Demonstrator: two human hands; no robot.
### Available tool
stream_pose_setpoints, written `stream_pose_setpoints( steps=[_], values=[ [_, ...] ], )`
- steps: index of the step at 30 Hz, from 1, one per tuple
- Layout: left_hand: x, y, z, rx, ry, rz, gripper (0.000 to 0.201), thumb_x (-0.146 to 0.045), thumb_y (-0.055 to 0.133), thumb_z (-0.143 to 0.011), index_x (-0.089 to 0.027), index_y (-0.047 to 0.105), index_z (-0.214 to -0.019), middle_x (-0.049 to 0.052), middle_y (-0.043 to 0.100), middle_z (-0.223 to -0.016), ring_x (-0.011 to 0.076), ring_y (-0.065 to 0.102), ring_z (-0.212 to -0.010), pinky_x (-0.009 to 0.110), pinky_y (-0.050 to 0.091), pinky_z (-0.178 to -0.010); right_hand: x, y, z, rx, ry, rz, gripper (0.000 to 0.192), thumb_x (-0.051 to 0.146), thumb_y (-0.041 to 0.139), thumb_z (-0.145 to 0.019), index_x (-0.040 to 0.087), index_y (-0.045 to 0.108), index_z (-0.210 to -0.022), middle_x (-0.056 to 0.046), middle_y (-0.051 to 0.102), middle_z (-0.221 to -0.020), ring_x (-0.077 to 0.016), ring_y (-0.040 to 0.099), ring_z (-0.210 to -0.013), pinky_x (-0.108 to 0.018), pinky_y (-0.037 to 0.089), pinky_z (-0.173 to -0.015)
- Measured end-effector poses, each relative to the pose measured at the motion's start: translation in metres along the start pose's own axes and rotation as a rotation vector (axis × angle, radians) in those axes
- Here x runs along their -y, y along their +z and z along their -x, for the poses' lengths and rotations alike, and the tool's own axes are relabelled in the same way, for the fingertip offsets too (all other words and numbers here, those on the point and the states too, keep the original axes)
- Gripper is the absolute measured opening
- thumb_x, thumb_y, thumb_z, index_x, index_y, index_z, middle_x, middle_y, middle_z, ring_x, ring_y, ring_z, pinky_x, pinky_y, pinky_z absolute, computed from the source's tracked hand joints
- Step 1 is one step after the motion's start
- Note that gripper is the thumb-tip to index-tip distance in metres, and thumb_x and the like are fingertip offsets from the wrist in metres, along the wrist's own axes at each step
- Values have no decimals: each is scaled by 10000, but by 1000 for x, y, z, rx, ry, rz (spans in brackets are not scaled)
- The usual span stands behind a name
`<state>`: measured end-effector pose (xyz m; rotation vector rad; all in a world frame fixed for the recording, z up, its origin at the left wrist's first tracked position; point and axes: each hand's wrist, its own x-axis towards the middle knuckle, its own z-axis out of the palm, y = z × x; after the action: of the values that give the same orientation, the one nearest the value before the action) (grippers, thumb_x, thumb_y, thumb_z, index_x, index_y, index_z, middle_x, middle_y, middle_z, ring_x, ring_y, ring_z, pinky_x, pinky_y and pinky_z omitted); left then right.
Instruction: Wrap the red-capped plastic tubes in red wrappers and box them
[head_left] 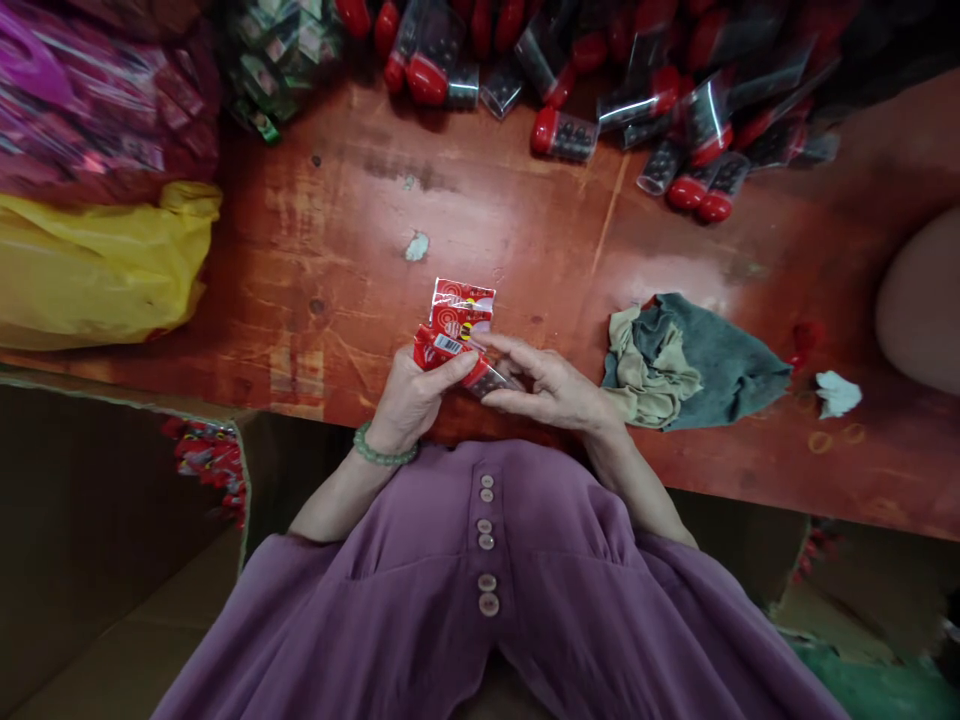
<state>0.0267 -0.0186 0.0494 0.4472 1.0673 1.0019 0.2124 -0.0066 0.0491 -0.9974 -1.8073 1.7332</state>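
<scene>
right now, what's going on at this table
A person in a purple buttoned garment holds a small red printed packet with a white barcode label in the left hand, along with a clear plastic tube with dark contents. The right hand is at the tube's clear end. A red printed card shows just beyond the hands, and loose red-capped clear tubes lie across the far side.

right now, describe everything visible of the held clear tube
The tube looks like clear plastic, dark inside, with a red end. It slants, clear end toward the picture's lower right. The left hand grips the red end; fingers of the right hand flank the clear end. Whether the barcoded red wrapping is attached is unclear.
</scene>
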Motion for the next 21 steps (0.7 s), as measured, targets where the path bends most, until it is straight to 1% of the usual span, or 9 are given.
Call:
stream_pose_setpoints(
  steps=[2, 3, 5, 8, 12, 16, 21],
  values=[
    [2, 5, 1, -24, 6, 56, 245, -343, 858, -656, -186, 762, -818, 24, 766, -833, 172, 715, -788, 322, 562, -844, -2, 4, -1, -46, 26, -82, 587, 336, 645, -908, 213, 389, -1421, 83, 445, -687, -76, 405, -580, -204, 364, -556],
    [3, 7, 1, -36, 11, 82, 251, -364, 854, -659, -184, 758, -805, 26, 765, -818, 176, 718, -784, 327, 564, -839, -3, 6, -2, -78, 37, -127, 576, 346, 647, -905, 212, 391, -1404, 83, 449, -690, -78, 427, -588, -207, 381, -570],
    [5, 11, 2, -63, 25, 116, 276, -410, 850, -657, -182, 749, -777, 30, 763, -788, 186, 723, -780, 339, 568, -830, -4, 12, -4, -148, 52, -191, 520, 365, 660, -893, 212, 429, -1333, 78, 468, -708, -82, 472, -614, -215, 412, -601],
    [6, 14, 2, -113, 60, 134, 308, -438, 860, -633, -193, 737, -773, 20, 759, -761, 190, 725, -782, 344, 569, -821, -6, 21, -9, -245, 43, -227, 453, 387, 687, -869, 216, 480, -1233, 62, 517, -749, -89, 522, -659, -229, 449, -642],
    [7, 16, -2, -144, 108, 143, 305, -437, 866, -632, -198, 734, -770, 6, 758, -761, 160, 711, -751, 316, 557, -810, -11, 31, -13, -352, 35, -268, 413, 405, 699, -850, 218, 514, -1170, 49, 580, -779, -89, 561, -653, -230, 473, -637],
    [10, 17, -10, -187, 127, 131, 341, -463, 875, -607, -205, 739, -783, -9, 758, -771, 127, 690, -714, 289, 546, -804, -14, 33, -12, -428, 50, -204, 364, 432, 721, -823, 212, 589, -1082, 18, 658, -841, -107, 612, -701, -251, 503, -681],
    [12, 11, -15, -135, 124, 56, 307, -447, 857, -646, -196, 757, -791, 6, 764, -799, 138, 695, -749, 301, 539, -840, -11, 25, -12, -449, 22, -77, 299, 408, 721, -829, 208, 662, -1043, 6, 702, -862, -122, 620, -717, -265, 512, -698]
  ],
)
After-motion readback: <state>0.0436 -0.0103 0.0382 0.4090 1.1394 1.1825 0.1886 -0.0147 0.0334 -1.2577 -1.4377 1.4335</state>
